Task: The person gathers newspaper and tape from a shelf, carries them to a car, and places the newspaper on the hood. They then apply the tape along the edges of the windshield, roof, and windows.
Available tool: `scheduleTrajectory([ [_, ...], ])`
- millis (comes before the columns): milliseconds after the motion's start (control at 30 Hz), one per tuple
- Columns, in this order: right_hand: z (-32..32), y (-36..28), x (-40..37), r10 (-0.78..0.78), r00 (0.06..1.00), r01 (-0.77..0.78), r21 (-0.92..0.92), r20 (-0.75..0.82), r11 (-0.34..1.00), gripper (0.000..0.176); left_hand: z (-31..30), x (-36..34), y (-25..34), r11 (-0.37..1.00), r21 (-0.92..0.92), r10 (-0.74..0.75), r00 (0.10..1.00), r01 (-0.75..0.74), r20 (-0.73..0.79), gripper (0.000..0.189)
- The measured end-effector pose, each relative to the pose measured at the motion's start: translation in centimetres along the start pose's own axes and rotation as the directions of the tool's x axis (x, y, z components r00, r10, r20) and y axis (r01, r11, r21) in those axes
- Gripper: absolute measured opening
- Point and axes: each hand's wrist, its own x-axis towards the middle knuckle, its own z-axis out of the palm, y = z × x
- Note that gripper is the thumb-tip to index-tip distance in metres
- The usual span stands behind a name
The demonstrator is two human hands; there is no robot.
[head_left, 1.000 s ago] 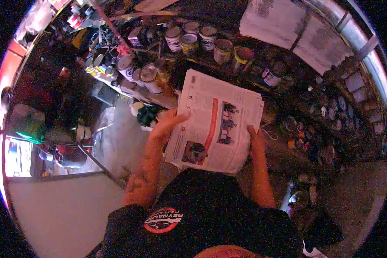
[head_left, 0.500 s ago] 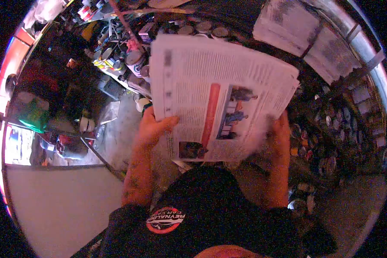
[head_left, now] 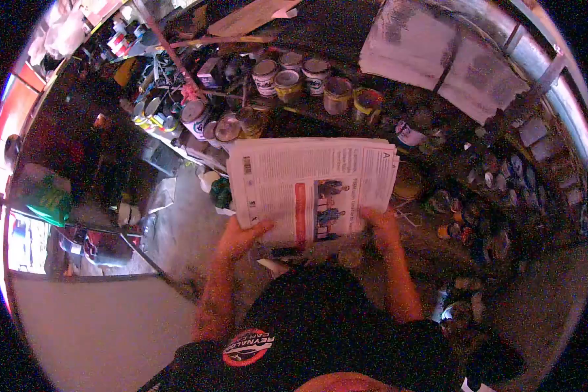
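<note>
Newspaper stack (head_left: pixel 313 189) is held flat and roughly level in front of the chest, printed side up, with a red vertical band and small photos on the top sheet; the text is too small to read. Layered sheet edges show along its right side, count not resolvable. Left hand (head_left: pixel 242 236) is at the stack's lower left corner: the thumb lies on top of the page and pinches the paper, the other fingers are hidden beneath. Right hand (head_left: pixel 380 222) is at the lower right edge, fingers curled onto the margin and clamping it; the thumb cannot be made out. The stack's near edge is partly masked by both hands. Just beyond its far edge runs a dark workbench (head_left: pixel 320 121), its front hidden by the paper. Further beyond stands a row of open paint cans (head_left: pixel 316 68), labels blurred. Beyond the upper left corner sits a cluster of lidded tins (head_left: pixel 227 127), partly overlapping one another. To the right of the stack, many small tins (head_left: pixel 496 170) fade into shadow, contents not discernible. Up and right of it, pale masking sheets (head_left: pixel 411 39) hang, cut by the lens edge. Left of the stack is bare grey floor (head_left: pixel 183 215). Below the stack, a black shirt with a red and white badge (head_left: pixel 248 346), lettering reversed.
</note>
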Motion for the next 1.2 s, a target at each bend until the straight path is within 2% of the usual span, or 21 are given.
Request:
scheduleTrajectory([
  [67,1.0,-0.7,-0.3,0.014,1.0,-0.012,0.096,-0.023,0.995,0.038,0.4,-0.9,1.0,0.998,0.054,0.039,0.998,-0.036,-0.053,0.051],
  [167,0.2,0.3,1.3,0.016,1.0,-0.009,-0.235,0.025,0.972,0.049,0.3,-1.4,0.9,1.0,0.016,0.004,0.997,-0.003,-0.082,0.048],
  [267,3.5,-4.4,-1.1,-0.066,0.994,0.031,-0.347,-0.09,0.937,0.059,1.3,-3.1,4.4,0.97,0.214,0.132,0.988,-0.112,-0.079,0.044],
  [367,1.9,-1.6,2.0,-0.215,0.972,0.234,-0.285,0.096,0.93,0.062,1.0,-3.1,4.7,0.919,0.373,0.153,0.988,-0.13,-0.033,0.038],
  [467,0.7,0.5,4.0,-0.116,0.986,0.138,-0.196,0.121,0.971,0.061,0.8,-2.1,2.9,0.903,0.366,0.23,0.973,-0.224,0.026,0.033],
  [567,0.3,-0.5,4.4,0.006,0.985,0.043,-0.276,0.173,0.96,0.063,0.4,-1.4,2.2,0.868,0.466,0.184,0.983,-0.173,0.023,0.033],
  [600,0.4,-0.8,4.4,0.016,0.982,0.039,-0.286,0.188,0.958,0.063,0.4,-1.3,2.2,0.884,0.445,0.153,0.988,-0.141,0.009,0.033],
  [667,0.9,-0.8,4.4,-0.06,0.975,0.114,-0.25,0.216,0.961,0.065,0.6,-1.2,2.4,0.913,0.4,0.093,0.995,-0.078,-0.019,0.034],
  [767,0.5,1.2,3.7,-0.131,0.969,0.203,-0.366,0.211,0.908,0.068,0.0,-2.8,2.3,0.936,0.32,0.163,0.987,-0.148,-0.019,0.036],
  [867,-0.3,2.2,3.3,-0.102,0.972,0.185,-0.424,0.21,0.886,0.069,-1.3,-3.4,0.8,0.955,0.287,0.061,0.997,-0.07,0.04,0.038],
  [933,-3.0,7.5,6.0,0.111,0.989,-0.031,-0.599,0.097,0.8,0.064,-2.4,-4.0,-1.8,0.971,0.238,-0.001,1.0,-0.004,0.022,0.04],
  [967,-1.0,6.0,4.8,0.062,0.995,-0.008,-0.551,0.078,0.834,0.059,-3.0,-4.5,-3.0,0.978,0.208,-0.037,0.999,0.032,0.019,0.041],
  [1000,1.1,3.7,3.2,0.018,0.998,0.011,-0.498,0.053,0.867,0.054,-3.4,-5.0,-4.0,0.995,0.102,-0.02,1.0,0.02,-0.005,0.043],
  [1100,1.9,4.0,3.6,-0.044,0.981,0.097,-0.275,0.191,0.957,0.045,-5.3,-6.3,-6.8,0.982,-0.188,0.025,0.998,-0.034,-0.049,0.049],
  [1133,0.3,-2.2,-2.7,-0.193,0.933,0.346,-0.613,0.303,0.71,0.046,-4.9,-11.4,-3.1,0.954,-0.296,0.038,0.999,-0.043,-0.024,0.051],
  [1167,-0.5,-4.5,-3.7,-0.273,0.832,0.552,-0.774,0.483,0.31,0.047,-5.3,-12.0,-3.3,0.921,-0.385,0.059,0.998,-0.063,-0.022,0.054],
  [1200,1.1,-6.7,-4.4,-0.25,0.802,0.59,-0.785,0.543,0.189,0.049,-6.9,-13.4,-1.7,0.922,-0.377,0.065,0.996,-0.084,-0.062,0.054],
])
